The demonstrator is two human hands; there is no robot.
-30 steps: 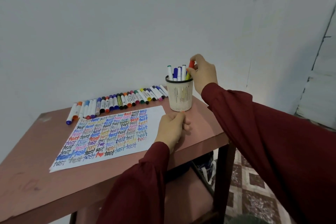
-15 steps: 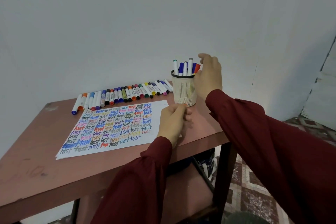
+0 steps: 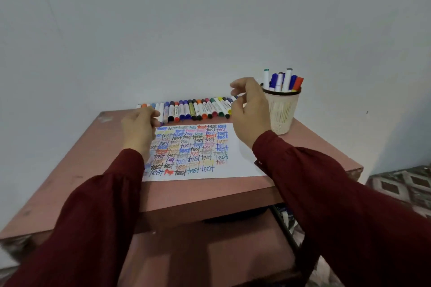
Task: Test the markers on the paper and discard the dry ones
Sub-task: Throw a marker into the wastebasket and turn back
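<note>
A white paper (image 3: pixel 242 161) covered with coloured "test" words lies on the pink table (image 3: pixel 93 170). Behind it lies a row of several capped markers (image 3: pixel 193 109) along the wall. A cream mesh cup (image 3: pixel 282 112) at the back right holds several upright markers (image 3: pixel 279 79). My left hand (image 3: pixel 140 128) hovers at the left end of the row, fingers loosely curled, with nothing seen in its grip. My right hand (image 3: pixel 249 109) hangs over the right end of the row, just left of the cup, fingers relaxed and holding nothing.
The table stands against a plain white wall (image 3: pixel 210 18). A lower shelf (image 3: pixel 210 251) sits under the tabletop, with dark items at its right. Patterned floor tiles (image 3: pixel 401 184) show to the right of the table's edge.
My right hand let go of the orange marker in the cup and moved left over the row's right end. My left hand left the paper's right edge for the row's left end.
</note>
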